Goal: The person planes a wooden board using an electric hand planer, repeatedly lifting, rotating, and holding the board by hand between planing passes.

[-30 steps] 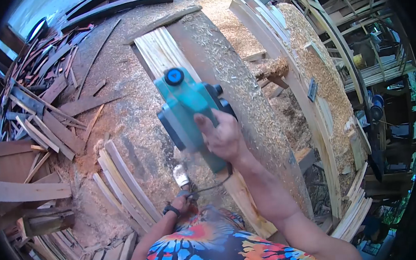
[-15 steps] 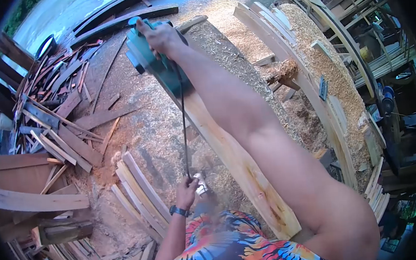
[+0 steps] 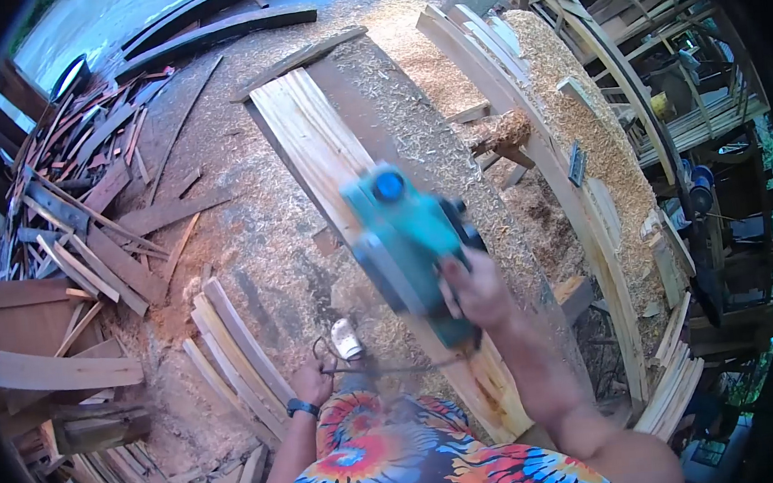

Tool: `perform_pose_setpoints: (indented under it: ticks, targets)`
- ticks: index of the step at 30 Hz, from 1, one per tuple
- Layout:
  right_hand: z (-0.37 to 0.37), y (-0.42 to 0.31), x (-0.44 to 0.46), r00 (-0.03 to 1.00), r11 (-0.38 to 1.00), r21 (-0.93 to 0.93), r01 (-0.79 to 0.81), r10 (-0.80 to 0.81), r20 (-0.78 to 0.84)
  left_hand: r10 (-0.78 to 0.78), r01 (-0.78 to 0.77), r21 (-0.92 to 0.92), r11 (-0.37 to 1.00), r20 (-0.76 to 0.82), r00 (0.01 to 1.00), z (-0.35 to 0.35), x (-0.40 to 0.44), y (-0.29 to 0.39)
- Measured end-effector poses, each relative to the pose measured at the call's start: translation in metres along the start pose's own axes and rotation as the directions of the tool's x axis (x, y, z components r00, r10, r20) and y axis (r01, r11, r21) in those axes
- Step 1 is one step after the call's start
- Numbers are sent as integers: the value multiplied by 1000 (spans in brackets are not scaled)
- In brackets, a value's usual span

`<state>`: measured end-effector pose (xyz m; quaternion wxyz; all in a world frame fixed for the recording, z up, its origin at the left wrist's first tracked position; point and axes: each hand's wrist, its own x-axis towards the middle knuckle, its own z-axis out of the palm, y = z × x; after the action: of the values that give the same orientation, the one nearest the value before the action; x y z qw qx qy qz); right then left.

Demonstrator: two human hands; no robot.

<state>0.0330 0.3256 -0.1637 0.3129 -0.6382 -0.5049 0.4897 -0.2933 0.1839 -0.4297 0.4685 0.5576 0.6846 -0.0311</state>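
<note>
A teal power planer (image 3: 414, 244) with a blue front knob rests on a long pale plank (image 3: 309, 125), slightly blurred. My right hand (image 3: 481, 293) is wrapped round the planer's rear handle. Low at centre-left, my left hand (image 3: 312, 382), with a dark watch at the wrist, is closed round the planer's black cord (image 3: 387, 368), which runs across to the tool's rear. The plank lies on a broad workbench (image 3: 412, 103) strewn with shavings, and its near end is close to my shirt.
Scrap wood (image 3: 97, 137) is heaped at the left. Curved boards (image 3: 240, 344) stand left of my legs. Long boards (image 3: 573, 190) and sawdust line the right, with a small dark tool (image 3: 577, 165) there. A crosswise strip (image 3: 300, 62) lies at the bench's far end.
The planer went out to the plank's far end in my right hand, then came back toward my body. My left hand has moved slightly down and left with the cord.
</note>
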Motion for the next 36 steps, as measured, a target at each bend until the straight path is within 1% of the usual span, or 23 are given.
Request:
perform_pose_setpoints:
  ticks: [1, 2, 4, 5, 8, 9, 12, 15, 18, 19, 20, 22, 24, 25, 26, 28, 29, 32, 33, 36]
  targets:
    - [-8, 9, -27, 999, 997, 71, -31, 30, 20, 11, -8, -40, 999, 81, 997, -4, -4, 10]
    - [-13, 14, -45, 997, 988, 140, -63, 57, 43, 19, -20, 15, 1000, 103, 994, -2, -3, 19]
    - [-16, 15, -60, 994, 980, 166, -105, 98, 47, 31, -51, 133, 990, 152, 988, -2, -7, 42]
    - [-17, 15, -62, 992, 975, 181, -126, 119, 47, 23, -46, 98, 994, 223, 975, -7, -6, 58]
    - [-16, 8, -41, 994, 980, 173, -99, 88, 71, 107, -95, -55, 994, 272, 956, 15, 13, 47]
    - [-14, 1, -27, 998, 990, 132, -44, 36, 58, 125, -110, -73, 991, 241, 962, 27, 22, 37]
    - [-3, -21, 22, 997, 993, 118, -21, 12, 75, 121, -114, -47, 992, 192, 974, -5, 21, 60]
    - [10, -50, 82, 996, 994, 112, 11, -21, 92, 63, -50, -96, 994, 146, 987, -27, 24, 66]
    - [24, -74, 141, 993, 993, 107, 41, -52, 102, 131, -126, -189, 974, 12, 991, -29, 32, 53]
    - [30, -84, 161, 994, 995, 88, 50, -58, 89, 98, -88, -217, 972, 34, 995, -40, 30, 59]
    - [36, -94, 181, 995, 996, 70, 60, -65, 76, 88, -82, -273, 958, 8, 996, -42, 30, 60]
    - [50, -110, 229, 995, 990, 123, 69, -77, 63, 63, -74, -377, 923, -43, 997, -48, 27, 64]
    - [63, -130, 270, 993, 986, 134, 102, -108, 38, 52, -67, -466, 882, -45, 998, -61, 19, 77]
    - [69, -139, 289, 994, 989, 106, 104, -107, 23, 47, -65, -506, 860, -48, 998, -65, 15, 82]
    - [73, -148, 306, 994, 991, 78, 109, -110, 7, 72, -101, -546, 832, -76, 995, -64, 14, 83]
    - [77, -159, 333, 981, 978, 93, 187, -191, 28, 113, -172, -622, 764, -134, 985, -54, 12, 82]
    - [79, -161, 343, 973, 970, 99, 224, -228, 38, 141, -196, -620, 760, -136, 981, -49, 11, 81]
    - [80, -149, 361, 949, 944, 148, 293, -306, 73, 109, -81, -781, 620, -16, 994, -52, -9, 96]
    - [81, -149, 351, 953, 949, 113, 295, -302, 41, 110, -102, -785, 611, -44, 993, -43, -15, 91]
    - [69, -131, 302, 944, 943, 47, 328, -329, 21, 100, -149, -618, 772, -113, 989, -19, -29, 65]
